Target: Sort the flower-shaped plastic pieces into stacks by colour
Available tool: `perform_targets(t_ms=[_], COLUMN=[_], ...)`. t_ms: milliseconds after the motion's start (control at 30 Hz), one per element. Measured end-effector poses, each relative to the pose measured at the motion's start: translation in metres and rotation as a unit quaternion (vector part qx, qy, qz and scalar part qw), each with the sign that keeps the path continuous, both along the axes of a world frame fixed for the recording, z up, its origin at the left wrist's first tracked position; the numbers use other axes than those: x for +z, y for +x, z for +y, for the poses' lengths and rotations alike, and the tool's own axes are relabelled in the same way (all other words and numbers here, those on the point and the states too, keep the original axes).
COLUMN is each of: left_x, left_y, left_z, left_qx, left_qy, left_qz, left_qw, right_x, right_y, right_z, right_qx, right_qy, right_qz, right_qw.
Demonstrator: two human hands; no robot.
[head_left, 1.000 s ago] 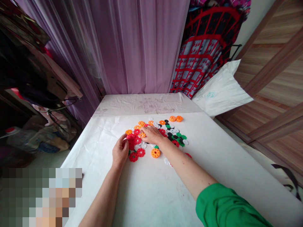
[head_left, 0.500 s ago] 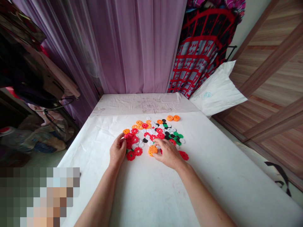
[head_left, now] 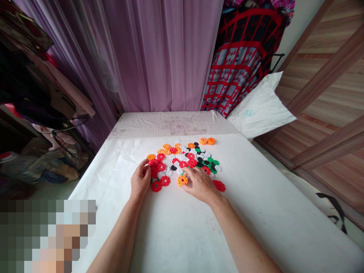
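Loose plastic snowflake discs with notched rims lie in a wide heap on the white-covered table. My right hand (head_left: 201,183) has its thumb and fingertips closed around the edge of an orange snowflake disc (head_left: 182,180), which sits squarely over other orange ones at the near side of the heap. At the left end, my left hand (head_left: 140,178) rests with curved, parted fingers against the red snowflake discs (head_left: 155,168); its fingertips are partly hidden. Two red discs (head_left: 165,181) lie just right of it. More red discs (head_left: 219,185) lie beyond my right wrist.
Two orange stacks (head_left: 207,141) stand behind the heap on the right. Green and black discs (head_left: 210,163) mix with white ones at its right side. A white bag (head_left: 261,108) leans by the table's far right corner; a purple curtain (head_left: 165,57) hangs behind.
The orange disc in my right hand has moved slightly left and now lines up over the orange ones beneath it. My left hand has stayed almost still.
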State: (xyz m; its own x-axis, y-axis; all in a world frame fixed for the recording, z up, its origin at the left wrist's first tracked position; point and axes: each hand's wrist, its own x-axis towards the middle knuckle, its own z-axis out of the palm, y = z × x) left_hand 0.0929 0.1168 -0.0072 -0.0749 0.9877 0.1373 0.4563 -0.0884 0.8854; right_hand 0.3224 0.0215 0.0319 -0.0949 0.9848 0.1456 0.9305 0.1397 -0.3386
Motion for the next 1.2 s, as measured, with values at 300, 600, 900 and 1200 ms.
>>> perform_targets(t_ms=[300, 600, 900, 1200], left_x=[-0.004, -0.002, -0.006, -0.01], left_y=[-0.001, -0.001, -0.002, -0.003], left_z=[0.001, 0.0, 0.002, 0.003], left_qx=[0.005, -0.005, 0.001, -0.005], left_qy=[-0.004, -0.004, 0.012, 0.005], left_qz=[0.002, 0.003, -0.002, -0.008], left_qw=[1.0, 1.0, 1.0, 1.0], right_x=[-0.001, 0.007, 0.005, -0.006], right_y=[0.003, 0.018, 0.027, -0.005], right_z=[-0.002, 0.017, 0.107, 0.137], right_qx=[0.0, 0.007, -0.034, 0.071], right_qy=[-0.002, 0.03, 0.029, -0.032], right_qz=[0.005, 0.008, -0.019, -0.085], right_qw=[1.0, 0.999, 0.999, 0.993])
